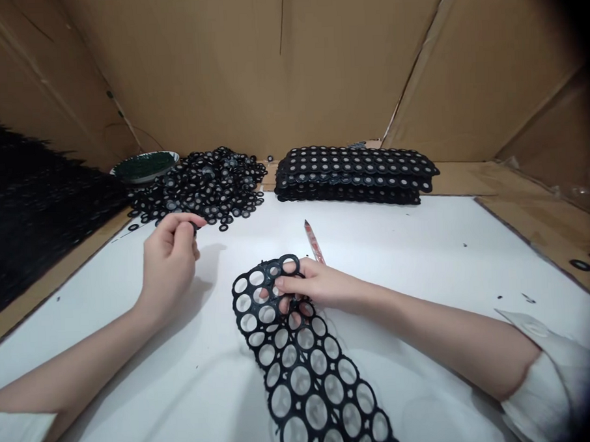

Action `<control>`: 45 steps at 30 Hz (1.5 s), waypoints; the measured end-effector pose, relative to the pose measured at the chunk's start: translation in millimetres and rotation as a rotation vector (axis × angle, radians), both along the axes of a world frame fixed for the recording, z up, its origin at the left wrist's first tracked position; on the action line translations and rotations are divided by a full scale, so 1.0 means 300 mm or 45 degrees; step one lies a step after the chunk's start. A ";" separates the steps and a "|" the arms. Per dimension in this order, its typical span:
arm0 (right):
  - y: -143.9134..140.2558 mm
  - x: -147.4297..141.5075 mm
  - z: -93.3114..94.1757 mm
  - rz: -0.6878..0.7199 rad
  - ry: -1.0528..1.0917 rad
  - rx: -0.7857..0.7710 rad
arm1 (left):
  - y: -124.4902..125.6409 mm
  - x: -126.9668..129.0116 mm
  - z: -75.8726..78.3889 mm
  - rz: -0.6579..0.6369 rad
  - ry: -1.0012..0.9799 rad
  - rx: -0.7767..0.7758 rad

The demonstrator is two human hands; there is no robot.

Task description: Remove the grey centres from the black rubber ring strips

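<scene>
My right hand (310,285) grips the far end of a black sheet of joined rings (315,376), thumb on top and fingers underneath, some showing through the holes. The sheet hangs toward me past the bottom edge of the view. One smaller ring (274,271) sits within a hole near the thumb. Off to the left, my left hand (172,259) is raised above the white surface, with thumb and forefinger pinched on a small black ring (194,228), mostly hidden by the fingers. Just beyond it lies a heap of small black rings (210,182).
A shallow dish (146,165) with dark green contents stands at the back left. Stacked ring sheets (354,173) lie at the back, against cardboard walls (249,73). A pen-like stick (313,241) rests beyond my right hand. Loose rings (580,264) lie at the right edge.
</scene>
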State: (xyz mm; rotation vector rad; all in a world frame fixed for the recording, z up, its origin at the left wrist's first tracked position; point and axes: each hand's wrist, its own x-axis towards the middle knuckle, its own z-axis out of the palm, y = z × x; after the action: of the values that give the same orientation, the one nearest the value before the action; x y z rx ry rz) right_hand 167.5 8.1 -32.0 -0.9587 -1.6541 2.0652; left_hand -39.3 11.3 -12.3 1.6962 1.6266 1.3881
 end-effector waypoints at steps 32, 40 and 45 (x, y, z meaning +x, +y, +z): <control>-0.033 -0.022 -0.020 -0.039 -0.099 0.190 | -0.115 0.066 -0.047 -0.694 0.849 0.133; -0.054 -0.030 0.001 -0.046 -0.191 0.151 | -0.120 0.078 -0.003 -0.651 0.661 -0.211; -0.049 -0.034 -0.006 -0.067 -0.181 0.146 | -0.119 0.081 0.008 -0.626 0.478 -0.339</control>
State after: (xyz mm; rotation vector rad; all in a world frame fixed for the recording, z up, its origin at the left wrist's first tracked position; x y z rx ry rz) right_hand 157.4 -6.5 -33.9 -1.1198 -1.7763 1.8843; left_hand -15.0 -24.3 -9.8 2.0853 1.3545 0.6214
